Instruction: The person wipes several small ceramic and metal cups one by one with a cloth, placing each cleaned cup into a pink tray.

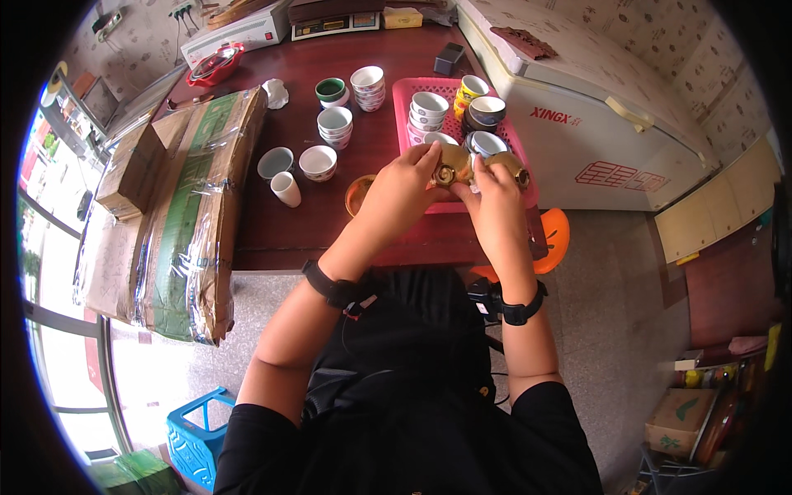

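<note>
Above the near part of a pink perforated plastic basket (pixel 403 93), both my hands are raised close together. My left hand (pixel 402 179) grips a gold-coloured cup-like piece (pixel 456 162), its round base turned towards me. In my right hand (pixel 495 192) is a second gold-coloured piece (pixel 508 164); something white, perhaps tissue, shows between the two. My fingers hide much of both pieces. Behind them the basket holds stacked white cups (pixel 429 106), yellow cups (pixel 473 88) and dark-sided cups (pixel 487 111). An amber-coloured bowl (pixel 357 193) sits partly behind my left forearm.
On the dark red table (pixel 297 238) stand stacked patterned cups (pixel 368 83), a green-lined cup (pixel 330 90) and a small white cup (pixel 286 189). A taped cardboard box (pixel 192 216) lies left. A white chest freezer (pixel 575 148) and an orange stool (pixel 554 241) are right.
</note>
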`<action>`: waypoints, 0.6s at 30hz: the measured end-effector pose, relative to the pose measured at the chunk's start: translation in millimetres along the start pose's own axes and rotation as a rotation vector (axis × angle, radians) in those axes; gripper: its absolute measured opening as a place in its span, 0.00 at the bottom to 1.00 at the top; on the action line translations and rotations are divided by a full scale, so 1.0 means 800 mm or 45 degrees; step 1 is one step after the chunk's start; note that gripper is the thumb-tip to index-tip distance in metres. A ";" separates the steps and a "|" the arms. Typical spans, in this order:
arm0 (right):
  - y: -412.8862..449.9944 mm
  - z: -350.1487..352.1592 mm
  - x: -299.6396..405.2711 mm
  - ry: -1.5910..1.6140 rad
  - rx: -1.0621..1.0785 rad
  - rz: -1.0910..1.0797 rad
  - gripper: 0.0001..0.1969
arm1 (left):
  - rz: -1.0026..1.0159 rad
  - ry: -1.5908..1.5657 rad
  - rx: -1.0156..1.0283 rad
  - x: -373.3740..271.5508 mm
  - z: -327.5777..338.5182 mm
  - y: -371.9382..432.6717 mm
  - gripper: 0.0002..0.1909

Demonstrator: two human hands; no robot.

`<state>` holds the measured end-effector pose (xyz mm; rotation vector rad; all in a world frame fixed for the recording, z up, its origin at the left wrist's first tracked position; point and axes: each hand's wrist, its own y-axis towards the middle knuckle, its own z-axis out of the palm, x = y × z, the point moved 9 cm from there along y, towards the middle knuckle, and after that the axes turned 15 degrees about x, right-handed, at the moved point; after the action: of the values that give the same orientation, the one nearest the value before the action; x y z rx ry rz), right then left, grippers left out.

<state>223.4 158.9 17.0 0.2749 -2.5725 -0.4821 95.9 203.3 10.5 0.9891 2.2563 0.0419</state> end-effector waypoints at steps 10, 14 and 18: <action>0.017 0.014 0.002 -0.219 0.274 0.076 0.19 | -0.056 0.369 0.055 0.005 0.005 0.004 0.32; 0.014 -0.001 0.005 -0.130 0.172 -0.020 0.17 | -0.133 0.243 0.153 0.025 0.019 -0.003 0.33; -0.003 -0.035 0.019 0.018 -0.115 -0.042 0.15 | -0.144 0.121 -0.023 0.031 -0.007 -0.045 0.29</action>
<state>224.9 144.9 45.3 0.2881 -2.5280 -0.6045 57.0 195.5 -9.2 0.8652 2.3903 0.0612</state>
